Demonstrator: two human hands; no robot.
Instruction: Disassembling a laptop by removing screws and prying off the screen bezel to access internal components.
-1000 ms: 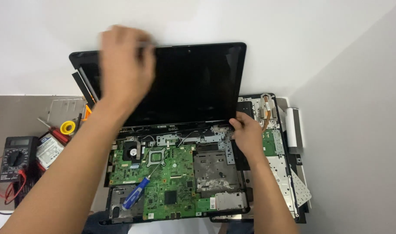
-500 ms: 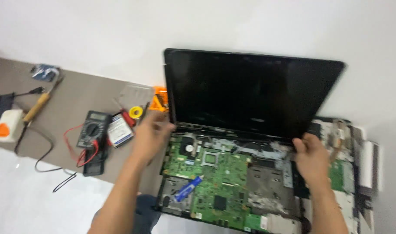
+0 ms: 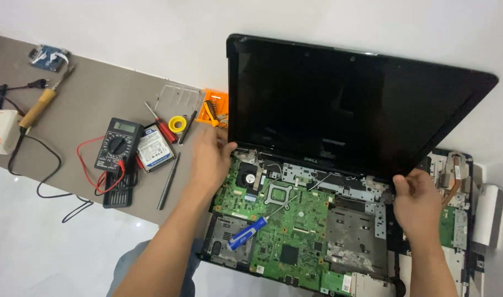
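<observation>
Teardown well along: laptop [image 3: 295, 220] stripped to bare green motherboard [image 3: 295, 225], screen panel [image 3: 339, 104] upright behind it, unremoved. Left hand [image 3: 212, 157] and right hand [image 3: 416, 195] gripping panel's lower corners; blue screwdriver [image 3: 249, 232] lying on motherboard.

Wall: plain white, bare, evenly lit.
Furniture: grey-brown table top [image 3: 92, 99] running along the wall.
Floor: glossy white surface [image 3: 37, 253] below the table edge, showing soft reflections.

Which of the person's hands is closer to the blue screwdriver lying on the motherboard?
Left. The left hand is at the screen's lower left corner, just above the blue screwdriver; the right hand grips the far right hinge.
</observation>
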